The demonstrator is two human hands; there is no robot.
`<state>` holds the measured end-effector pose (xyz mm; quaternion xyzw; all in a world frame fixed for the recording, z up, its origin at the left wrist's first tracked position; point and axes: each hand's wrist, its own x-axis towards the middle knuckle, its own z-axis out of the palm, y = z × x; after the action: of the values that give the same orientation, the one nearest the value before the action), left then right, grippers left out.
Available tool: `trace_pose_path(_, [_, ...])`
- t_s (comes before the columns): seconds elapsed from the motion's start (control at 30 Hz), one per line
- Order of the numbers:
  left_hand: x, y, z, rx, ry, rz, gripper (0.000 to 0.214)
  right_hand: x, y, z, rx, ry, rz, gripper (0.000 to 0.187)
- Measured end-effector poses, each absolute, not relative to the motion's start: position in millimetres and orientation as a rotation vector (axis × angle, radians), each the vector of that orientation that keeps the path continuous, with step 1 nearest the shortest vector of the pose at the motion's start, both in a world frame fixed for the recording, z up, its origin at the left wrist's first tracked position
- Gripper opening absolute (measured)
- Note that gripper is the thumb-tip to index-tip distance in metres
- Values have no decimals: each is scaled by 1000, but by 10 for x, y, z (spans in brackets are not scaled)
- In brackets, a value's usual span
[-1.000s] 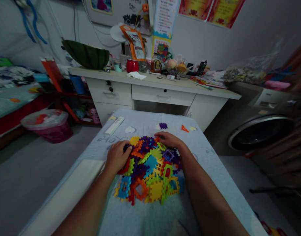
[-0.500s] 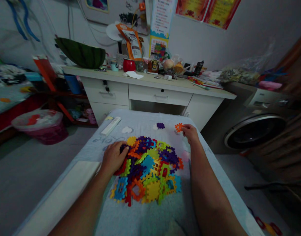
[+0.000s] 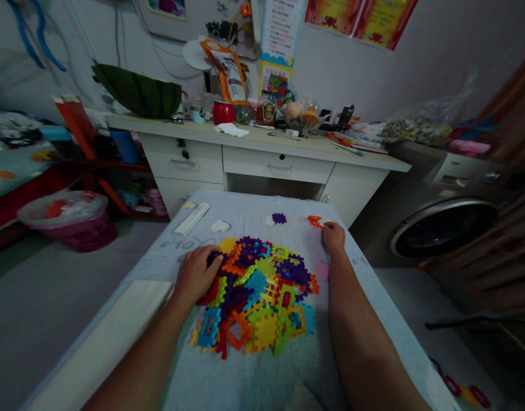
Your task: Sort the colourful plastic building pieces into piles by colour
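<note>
Closest in, a long white board (image 3: 103, 342) lies along the left side of a pale blue table cover (image 3: 228, 382), partly hidden by the left forearm. Just beyond, in the middle of the cover, sits a loose pile of toothed plastic pieces (image 3: 256, 283) in yellow, orange, green, blue, red and purple, many overlapping at odd angles, some solid and some with cut-out centres. The left hand (image 3: 197, 273) rests against the pile's left edge, thumb spread from the fingers, with a dark purple piece between them; whether they pinch it, I cannot tell. Farther off, past the pile's right side, the right hand (image 3: 333, 235) is low over the cover with fingers bent and drawn together, their tips right by an orange piece (image 3: 315, 221); whether they grip it is too small to make out. Away from the pile, a purple piece (image 3: 279, 218) lies to the left of that orange one, and a narrow white box (image 3: 192, 220) lies slantwise near the cover's left edge. Behind the table stands a white desk (image 3: 279, 162) bearing a striped green watermelon (image 3: 136, 91), a red pot (image 3: 223, 112) and a tilted orange pouch (image 3: 231, 74), with a washing machine (image 3: 410, 174) to the right and red-and-yellow posters (image 3: 384, 23) on the wall
</note>
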<state>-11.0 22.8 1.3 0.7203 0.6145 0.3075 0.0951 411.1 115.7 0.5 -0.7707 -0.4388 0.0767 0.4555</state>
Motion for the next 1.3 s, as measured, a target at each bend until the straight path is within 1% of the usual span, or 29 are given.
trace_pose_path(0.13, [-109, 229, 16, 2112, 1831, 909, 32, 4067, 1141, 9, -1929, -1130, 199, 34])
trace_pose_path(0.23, [-108, 231, 15, 2120, 1834, 911, 32, 4035, 1129, 41, -1930, -1214, 171, 38])
trace_pose_path(0.33, [-109, 232, 14, 2131, 1829, 913, 32, 3963, 1117, 62, -1925, -1461, 100, 36])
trace_pose_path(0.43, [-109, 230, 15, 2129, 1818, 916, 32, 3869, 1102, 43, -1980, -1614, 100, 31])
trace_pose_path(0.57, [-109, 227, 18, 2125, 1822, 915, 30, 3810, 1080, -1, -2106, -1614, 161, 31])
trace_pose_path(0.7, [-111, 232, 16, 2116, 1826, 920, 31, 3820, 1073, 93, -2034, -1594, 150, 30])
trace_pose_path(0.77, [-112, 238, 17, 2085, 1796, 951, 33, 3782, 1066, 221, -1915, -1701, 246, 29])
trace_pose_path(0.93, [-118, 245, 33, 1910, 1742, 1086, 44, 3411, 976, 553, -1537, -2115, 836, 21])
trace_pose_path(1.0, [-121, 242, 42, 1857, 1733, 1119, 46, 3219, 927, 602, -1495, -2235, 979, 19])
trace_pose_path(1.07, [-123, 239, 48, 1823, 1729, 1136, 46, 3069, 890, 601, -1541, -2320, 988, 16])
trace_pose_path(1.13, [-125, 237, 50, 1809, 1734, 1138, 45, 2986, 871, 580, -1617, -2361, 911, 11])
trace_pose_path(1.3, [-125, 239, 44, 1838, 1738, 1109, 43, 3048, 890, 583, -1608, -2303, 848, 10])
